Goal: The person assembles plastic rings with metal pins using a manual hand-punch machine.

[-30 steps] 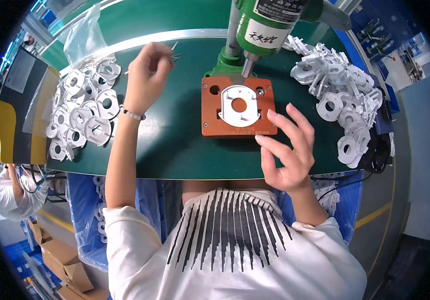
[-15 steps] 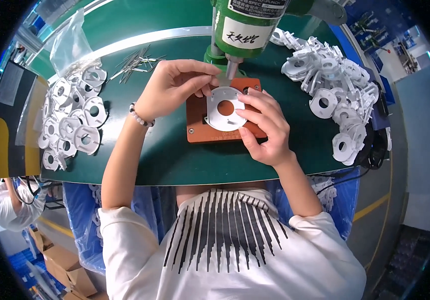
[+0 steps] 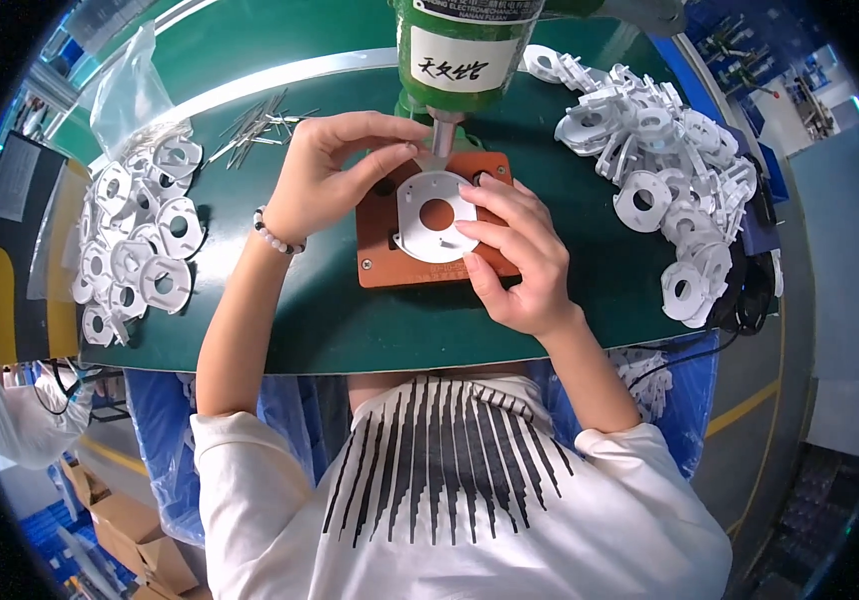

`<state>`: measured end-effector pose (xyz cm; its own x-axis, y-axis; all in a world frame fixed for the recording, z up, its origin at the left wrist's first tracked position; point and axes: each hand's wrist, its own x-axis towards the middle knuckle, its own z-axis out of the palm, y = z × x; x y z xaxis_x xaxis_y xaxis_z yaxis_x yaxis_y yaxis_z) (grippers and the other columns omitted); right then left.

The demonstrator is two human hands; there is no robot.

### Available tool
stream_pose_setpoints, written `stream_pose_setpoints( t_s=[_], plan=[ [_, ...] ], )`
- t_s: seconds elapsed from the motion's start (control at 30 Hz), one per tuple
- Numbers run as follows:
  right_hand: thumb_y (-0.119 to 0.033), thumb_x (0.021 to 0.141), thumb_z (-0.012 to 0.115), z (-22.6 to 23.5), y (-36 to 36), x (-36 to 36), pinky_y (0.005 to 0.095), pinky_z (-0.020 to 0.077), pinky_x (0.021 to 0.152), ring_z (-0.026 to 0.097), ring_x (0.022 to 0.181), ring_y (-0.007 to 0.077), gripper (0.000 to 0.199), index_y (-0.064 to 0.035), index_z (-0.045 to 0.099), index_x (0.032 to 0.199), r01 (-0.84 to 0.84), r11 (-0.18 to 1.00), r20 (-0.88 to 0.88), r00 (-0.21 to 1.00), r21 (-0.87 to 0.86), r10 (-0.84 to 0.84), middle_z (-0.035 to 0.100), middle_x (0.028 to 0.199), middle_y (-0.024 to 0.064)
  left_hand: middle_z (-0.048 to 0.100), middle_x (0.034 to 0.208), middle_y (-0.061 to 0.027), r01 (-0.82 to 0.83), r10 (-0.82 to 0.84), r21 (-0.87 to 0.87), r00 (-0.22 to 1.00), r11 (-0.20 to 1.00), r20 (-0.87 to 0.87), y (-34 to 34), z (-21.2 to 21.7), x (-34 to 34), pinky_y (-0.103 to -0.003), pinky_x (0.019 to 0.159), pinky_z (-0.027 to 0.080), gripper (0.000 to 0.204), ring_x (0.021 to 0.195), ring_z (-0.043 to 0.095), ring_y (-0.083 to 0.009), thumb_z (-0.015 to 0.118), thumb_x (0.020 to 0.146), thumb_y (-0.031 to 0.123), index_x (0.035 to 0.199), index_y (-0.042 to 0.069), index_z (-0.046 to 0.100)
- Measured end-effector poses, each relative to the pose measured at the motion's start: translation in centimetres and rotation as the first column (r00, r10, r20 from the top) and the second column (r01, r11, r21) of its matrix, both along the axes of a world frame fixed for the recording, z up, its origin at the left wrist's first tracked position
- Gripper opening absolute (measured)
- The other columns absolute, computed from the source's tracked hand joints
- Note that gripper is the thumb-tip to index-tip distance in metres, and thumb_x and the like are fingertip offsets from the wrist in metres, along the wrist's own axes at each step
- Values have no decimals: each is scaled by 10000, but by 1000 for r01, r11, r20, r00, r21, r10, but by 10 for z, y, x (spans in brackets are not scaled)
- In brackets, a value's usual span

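Note:
A round white plastic plate [image 3: 416, 214] with a large centre hole and small posts lies on an orange fixture block [image 3: 375, 240]. Over its far edge stands the metal ram [image 3: 445, 135] of a green press [image 3: 455, 75]. My left hand [image 3: 335, 170] is at the plate's far left edge, thumb and index fingertips drawn together beside the ram. Whatever they pinch is too small or hidden to make out. My right hand [image 3: 530, 255] holds the plate's right side, its fingers on the rim and its thumb at the lower right edge.
Similar white plates form a pile [image 3: 140, 240] at left and a larger heap [image 3: 665, 170] at right on the green table [image 3: 310, 325]. Thin metal pins [image 3: 260, 130] lie behind my left hand. A clear plastic bag [image 3: 130, 90] sits far left. Blue-lined bins [image 3: 165, 430] stand below the table edge.
The view has shifted a little, so press, block and plate appear further left. My left fingertips have moved closer to the ram. My right hand keeps its place on the plate.

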<state>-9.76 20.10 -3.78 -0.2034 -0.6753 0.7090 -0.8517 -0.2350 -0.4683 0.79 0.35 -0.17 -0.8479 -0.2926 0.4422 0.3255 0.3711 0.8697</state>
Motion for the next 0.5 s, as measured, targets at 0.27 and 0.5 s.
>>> stream_pose_setpoints(
  t_s=[0.27, 0.5],
  plan=[
    [-146, 744, 631, -4, -1, 1, 436, 315, 1002, 492, 1134, 291, 402, -44, 541, 1123, 28, 999, 13, 1000, -34, -28, 564, 1158, 114, 630, 767, -55, -53, 20, -266, 992, 962, -126, 0, 1, -4, -223, 680, 490, 147, 702, 591, -107, 652, 769, -1, 912, 18, 677],
    [-195, 764, 633, -6, -2, 1, 444, 278, 1024, 460, 1167, 292, 496, -46, 465, 1205, 24, 1000, -4, 1000, 3, -24, 527, 1207, 119, 660, 798, -39, -26, 25, 21, 999, 999, 27, 7, -11, -8, -192, 641, 511, 126, 710, 612, -68, 670, 785, 53, 889, -16, 661]
  ],
)
